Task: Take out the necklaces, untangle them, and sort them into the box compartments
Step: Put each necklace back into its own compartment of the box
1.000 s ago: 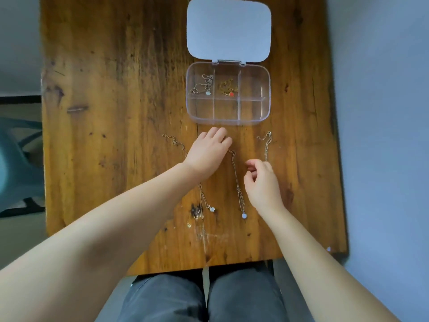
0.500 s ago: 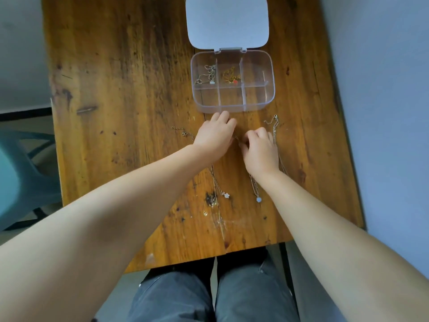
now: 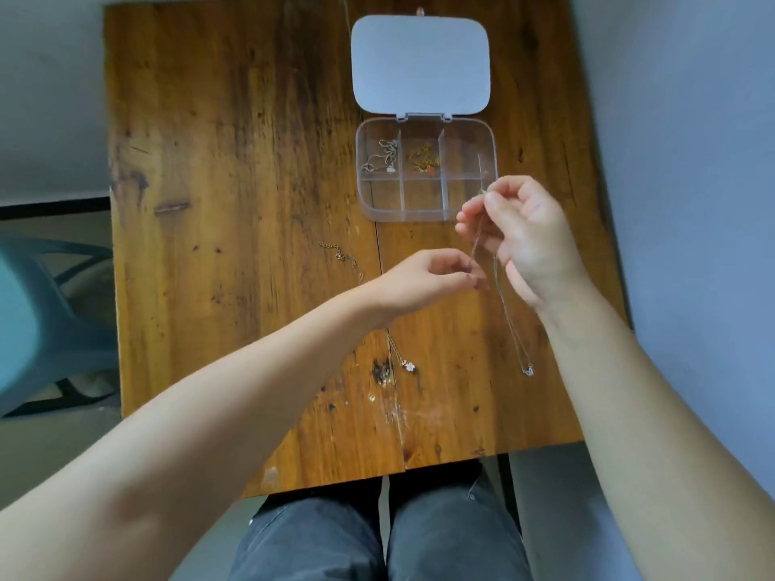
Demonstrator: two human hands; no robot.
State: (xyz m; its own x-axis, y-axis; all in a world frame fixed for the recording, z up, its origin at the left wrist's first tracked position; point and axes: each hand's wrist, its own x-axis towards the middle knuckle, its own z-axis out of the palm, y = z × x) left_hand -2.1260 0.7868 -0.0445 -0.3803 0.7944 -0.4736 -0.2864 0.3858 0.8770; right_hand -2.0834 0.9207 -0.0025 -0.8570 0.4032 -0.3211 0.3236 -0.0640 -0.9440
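Counts: 1 clear compartment box, lid flipped open behind it, 6 compartments in 2 rows of 3. 4 necklaces visible: 2 in the box, 1 on the counter, 1 in the hands.

Left to right, relative to the box:
- Teal chair well off to the left, beyond the counter edge, on a grey floor.
- Flower-pendant necklace lies on the counter in front of the box; its chain runs under the left forearm, clasp end showing front-left of the box.
- Back-left compartment: silver necklace. Back-middle compartment: gold necklace with a red charm. The other four compartments hold nothing I can see.
- Thin silver necklace hangs from the right hand, pendant down near the counter, front-right of the box.

Surface: worn, stained brown wood planks. Grey wall to the right.

Hands:
- Left hand in front of the box, palm down, fingers curled into a pinch at the lower chain strand.
- Right hand raised over the box's front-right corner, thumb and forefinger pinching the chain's top end, other fingers loosely spread.
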